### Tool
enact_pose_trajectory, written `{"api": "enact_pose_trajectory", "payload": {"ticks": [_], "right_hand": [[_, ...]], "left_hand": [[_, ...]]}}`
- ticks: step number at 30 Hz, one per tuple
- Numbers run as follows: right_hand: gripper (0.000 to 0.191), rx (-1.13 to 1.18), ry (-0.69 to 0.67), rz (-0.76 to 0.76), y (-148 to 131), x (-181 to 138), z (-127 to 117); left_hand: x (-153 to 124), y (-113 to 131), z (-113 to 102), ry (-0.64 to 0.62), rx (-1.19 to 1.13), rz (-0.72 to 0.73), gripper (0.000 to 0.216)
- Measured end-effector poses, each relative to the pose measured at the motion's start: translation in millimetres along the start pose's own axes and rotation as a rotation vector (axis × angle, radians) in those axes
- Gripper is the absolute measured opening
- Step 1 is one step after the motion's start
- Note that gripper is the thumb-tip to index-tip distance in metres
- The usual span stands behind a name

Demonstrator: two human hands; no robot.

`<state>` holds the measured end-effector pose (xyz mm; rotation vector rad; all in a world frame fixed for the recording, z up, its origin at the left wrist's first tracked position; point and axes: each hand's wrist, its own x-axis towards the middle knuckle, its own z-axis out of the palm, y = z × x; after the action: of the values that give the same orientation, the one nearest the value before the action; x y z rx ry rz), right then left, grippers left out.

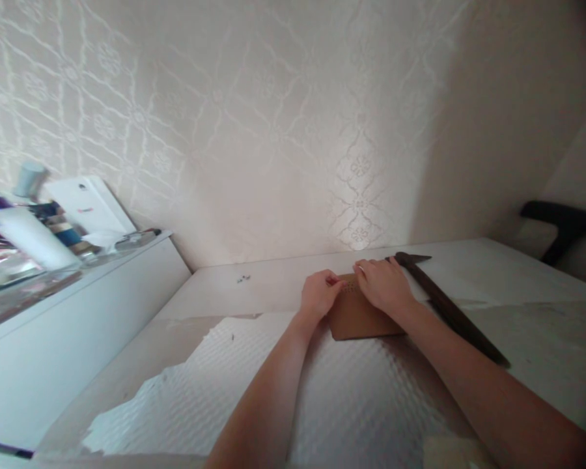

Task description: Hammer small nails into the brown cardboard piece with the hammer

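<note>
A flat brown board (364, 319) with several small dark dots or holes near its far side lies on a white quilted sheet (190, 391). My left hand (321, 294) is closed at the board's left far corner, thumb and finger pressed together near the dots. Over the far right part of the board rests my right hand (383, 283), fingers bent together at the far edge; its thumb is mostly hidden. Just right of that hand lies a hammer (449, 309), its head by the far edge and its dark handle slanting toward me.
Several tiny metal pieces, perhaps nails, (243, 279) lie on the white tabletop (215, 293) at the back left. A white cabinet (78, 345) at left bears bottles and a white box (92, 205). Patterned wall (273, 130) rises behind; a black armrest-like part (561, 218) juts in right.
</note>
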<state>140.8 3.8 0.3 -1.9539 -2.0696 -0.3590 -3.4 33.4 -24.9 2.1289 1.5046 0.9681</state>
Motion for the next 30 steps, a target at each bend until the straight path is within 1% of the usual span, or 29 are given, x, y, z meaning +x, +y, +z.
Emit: {"api": "enact_pose_trajectory", "payload": {"ticks": [5,10,12,16,20,24,27,30], "right_hand": [[0.042,0.009,-0.013,-0.015,1,0,0],[0.043,0.017,-0.028,-0.006,1,0,-1],[0.041,0.006,-0.024,0.048,2,-1,-2],[0.033,-0.031,0.012,0.274,12,-4,-4],[0.038,0.050,-0.031,0.444,31,-5,-2],[0.042,0.095,-0.049,0.532,50,-2,4],[0.044,0.121,-0.057,0.600,57,1,9],[0.045,0.139,-0.082,0.609,61,3,13]], "left_hand": [[0,0,-2,-0.044,0.018,0.003,0.015],[0,1,-3,-0.074,0.017,-0.013,0.013],[-1,2,-3,-0.087,0.017,-0.023,0.013],[-1,1,-4,-0.094,-0.022,-0.056,0.013],[0,0,-4,-0.104,-0.069,-0.069,0.012],[1,0,-4,-0.099,-0.106,-0.086,0.010],[1,-2,-4,-0.096,-0.118,-0.085,0.012],[1,-2,-3,-0.091,-0.113,-0.082,0.015]]}}
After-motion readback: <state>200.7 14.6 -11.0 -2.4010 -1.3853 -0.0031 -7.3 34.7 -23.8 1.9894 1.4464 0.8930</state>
